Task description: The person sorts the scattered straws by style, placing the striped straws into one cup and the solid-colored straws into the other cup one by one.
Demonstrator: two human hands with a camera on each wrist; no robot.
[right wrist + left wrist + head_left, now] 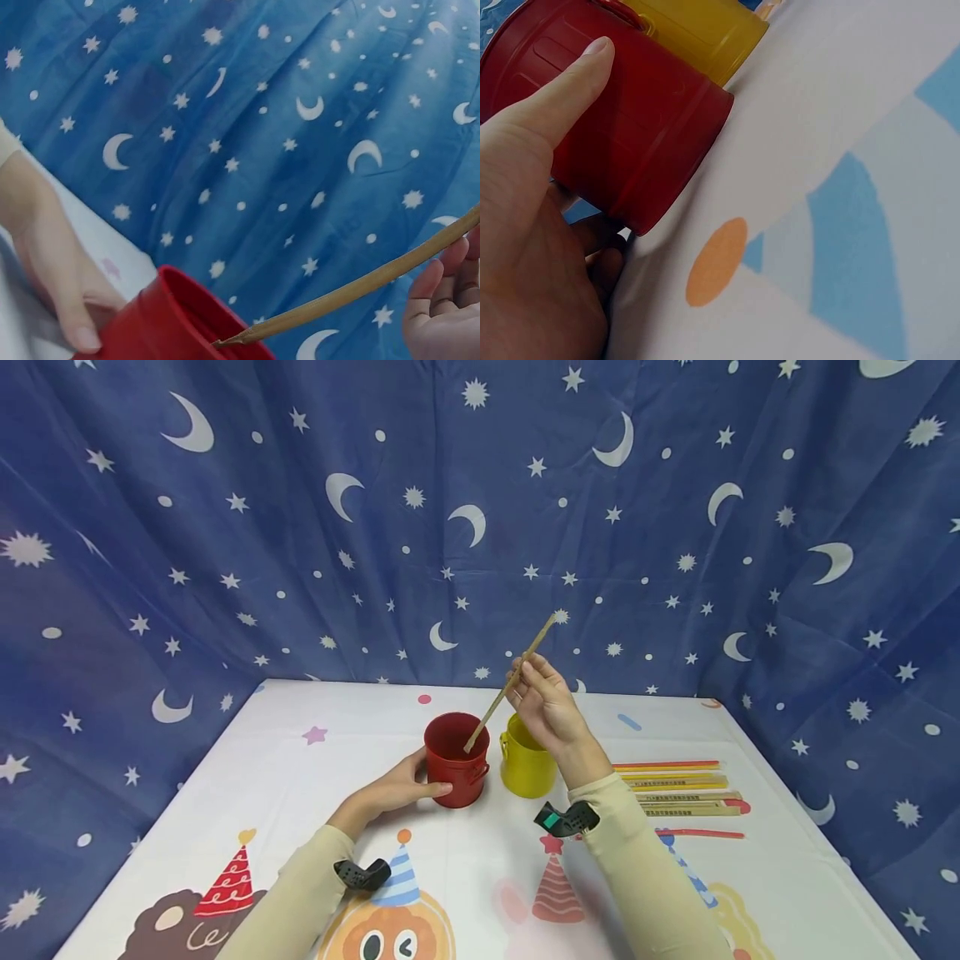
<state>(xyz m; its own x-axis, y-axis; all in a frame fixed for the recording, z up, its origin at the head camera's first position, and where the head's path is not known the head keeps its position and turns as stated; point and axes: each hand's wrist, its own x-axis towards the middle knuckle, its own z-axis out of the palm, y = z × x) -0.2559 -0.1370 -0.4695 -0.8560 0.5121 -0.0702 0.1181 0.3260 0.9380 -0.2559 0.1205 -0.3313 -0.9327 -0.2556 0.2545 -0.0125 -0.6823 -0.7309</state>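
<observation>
My left hand (396,789) grips the side of a small red bucket (459,783) standing on the table; in the left wrist view its thumb (577,86) lies along the bucket wall. My right hand (553,708) pinches a long, thin tan stick (498,700) near its middle. The stick slants down to the left, and its lower end is at the mouth of the red bucket. In the right wrist view that tip (240,337) overlaps the bucket's rim; how deep it reaches I cannot tell. A yellow bucket (527,772) stands just right of the red one, partly behind my right hand.
Several thin red, yellow and tan sticks (675,793) lie side by side on the right of the table, some with printed marks. A white cloth with party-hat animals (315,827) covers the table. A blue moon-and-star curtain (420,568) hangs behind.
</observation>
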